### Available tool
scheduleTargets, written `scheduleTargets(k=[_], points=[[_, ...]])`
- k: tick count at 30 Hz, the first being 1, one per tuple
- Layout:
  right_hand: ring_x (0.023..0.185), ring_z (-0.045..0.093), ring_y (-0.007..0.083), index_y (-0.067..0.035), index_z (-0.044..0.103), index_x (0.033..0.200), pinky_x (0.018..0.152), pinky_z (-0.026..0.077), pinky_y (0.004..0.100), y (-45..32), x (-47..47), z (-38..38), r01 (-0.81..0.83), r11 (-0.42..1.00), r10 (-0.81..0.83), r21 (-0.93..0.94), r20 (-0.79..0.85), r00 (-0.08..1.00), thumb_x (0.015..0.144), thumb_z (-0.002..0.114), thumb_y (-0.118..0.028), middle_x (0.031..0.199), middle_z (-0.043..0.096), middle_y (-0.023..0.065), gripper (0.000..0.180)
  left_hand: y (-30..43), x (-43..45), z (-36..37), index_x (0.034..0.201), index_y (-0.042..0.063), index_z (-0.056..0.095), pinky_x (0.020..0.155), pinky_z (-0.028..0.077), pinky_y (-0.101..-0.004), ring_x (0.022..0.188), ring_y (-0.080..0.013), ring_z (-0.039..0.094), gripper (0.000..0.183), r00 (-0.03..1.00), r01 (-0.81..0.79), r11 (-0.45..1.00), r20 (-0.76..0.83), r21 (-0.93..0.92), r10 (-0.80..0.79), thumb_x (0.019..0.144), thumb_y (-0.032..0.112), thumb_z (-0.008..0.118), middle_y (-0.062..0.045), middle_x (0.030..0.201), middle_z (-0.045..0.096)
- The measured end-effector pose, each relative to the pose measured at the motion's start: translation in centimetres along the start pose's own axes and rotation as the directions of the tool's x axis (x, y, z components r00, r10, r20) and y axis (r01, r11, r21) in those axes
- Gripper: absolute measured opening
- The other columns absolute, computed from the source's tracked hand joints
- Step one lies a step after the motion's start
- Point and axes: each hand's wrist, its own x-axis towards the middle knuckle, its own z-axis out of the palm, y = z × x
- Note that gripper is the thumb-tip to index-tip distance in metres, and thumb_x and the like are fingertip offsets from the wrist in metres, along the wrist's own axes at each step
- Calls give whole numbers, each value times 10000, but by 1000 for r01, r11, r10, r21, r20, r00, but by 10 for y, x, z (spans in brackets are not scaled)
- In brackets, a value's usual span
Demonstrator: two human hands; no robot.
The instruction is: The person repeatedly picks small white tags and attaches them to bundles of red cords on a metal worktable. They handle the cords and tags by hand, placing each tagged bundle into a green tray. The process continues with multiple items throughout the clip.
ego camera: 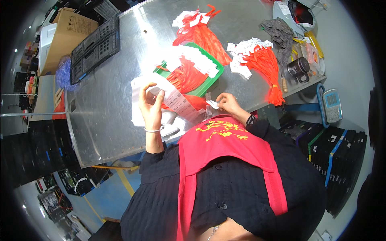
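Note:
My left hand pinches a strip of printed white labels between thumb and fingers. The strip slants down to the right, toward the red apron. Between the fingertips of my right hand is a small white label, just past the strip's lower end. Beyond both hands stands a green plastic tray holding orange straps with white tags on their ends. More orange straps lie at the tray's near side, partly covered by the strip.
Two more bundles of tagged orange straps, one far and one right, lie on the metal table. At the right edge are a dark mug and a grey cloth. A black folded crate rests at left.

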Motion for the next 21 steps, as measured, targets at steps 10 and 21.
scheduleTargets(k=[10, 21], points=[[827, 687, 304, -107, 661, 926, 691, 513, 440, -105, 62, -11, 388, 633, -699, -670, -278, 659, 862, 759, -278, 863, 683, 97, 207, 7, -6, 47, 1210, 13, 642, 987, 453, -293, 1144, -162, 599, 244, 972, 136, 972, 216, -193, -93, 974, -1, 580, -61, 1163, 666], [743, 716, 176, -34, 614, 946, 607, 510, 317, -118, 64, 7, 480, 865, -501, -144, -237, 832, 872, 760, -108, 885, 677, 52, 180, -19, -9, 56, 1205, 28, 676, 819, 478, -254, 925, -105, 602, 383, 981, -136, 978, 163, 160, 109, 829, -30, 725, -23, 1038, 675]])
